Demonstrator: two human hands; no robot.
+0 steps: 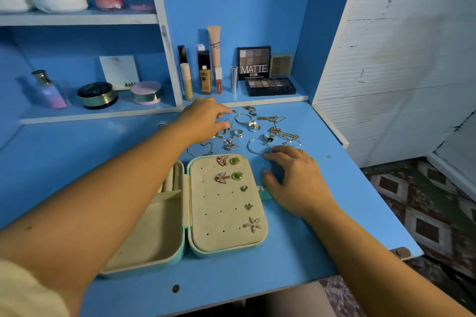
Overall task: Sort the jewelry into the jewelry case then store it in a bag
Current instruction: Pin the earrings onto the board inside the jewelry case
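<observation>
Arms reach from the lower corners of the frame across the blue tabletop (64, 162). The left hand (203, 118) stretches past the case to the loose jewelry (253, 125) at centre frame, forefinger and thumb straight and parted, gripping nothing. The right hand (296, 177) lies palm down on the table right of the case, fingers spread and relaxed, tips just beside a thin silver hoop (248, 147). Tangled gold chains, silver rings and wire hoops make up the scatter. The jewelry case (226, 203) lies open at lower centre: mint-green shell, beige velvety lining, a perforated pad holding green-stone studs (235, 161) and a glittering starfish stud (253, 224).
</observation>
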